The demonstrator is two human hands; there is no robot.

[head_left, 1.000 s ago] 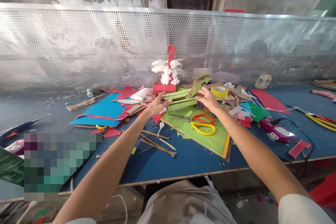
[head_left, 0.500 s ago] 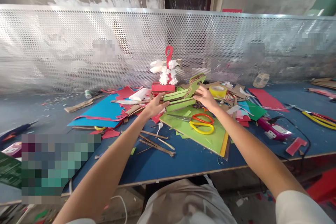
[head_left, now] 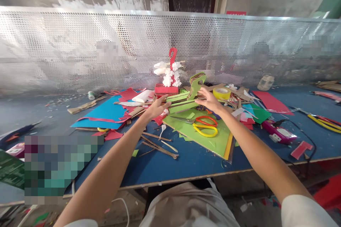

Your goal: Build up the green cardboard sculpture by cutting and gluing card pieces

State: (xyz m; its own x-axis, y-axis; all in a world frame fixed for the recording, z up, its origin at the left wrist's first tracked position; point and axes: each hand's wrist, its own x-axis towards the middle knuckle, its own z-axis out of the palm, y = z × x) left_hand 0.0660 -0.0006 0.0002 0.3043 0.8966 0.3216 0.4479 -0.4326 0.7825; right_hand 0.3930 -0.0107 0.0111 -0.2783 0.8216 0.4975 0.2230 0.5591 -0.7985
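Observation:
A green cardboard figure is between my hands: a curved upright cutout (head_left: pixel 197 84) stands on a block-shaped green base (head_left: pixel 181 105) with brown cardboard edges. My left hand (head_left: pixel 158 108) grips the base's left end. At the right end, my right hand (head_left: pixel 209 100) holds the base close to the foot of the cutout. Just behind stands a red hook-shaped piece (head_left: pixel 173 55) on a red block (head_left: pixel 166 90), with white flowers (head_left: pixel 168 78) around its stem. Nearer me, scissors (head_left: pixel 204 125) with orange and yellow handles lie on green sheets (head_left: pixel 213 143).
Yellow tape (head_left: pixel 221 93) sits behind my right hand among paper scraps. A blue sheet (head_left: pixel 102 113) lies left, twigs (head_left: pixel 160 149) in front. Further right are a purple power strip (head_left: pixel 279 132) and pliers (head_left: pixel 319 120). A perforated metal panel (head_left: pixel 133 42) borders the table's back.
The green cutout has tipped from a rightward lean to more upright, and now rests lower against the base. Both hands stay at the base's ends. The view has shifted slightly.

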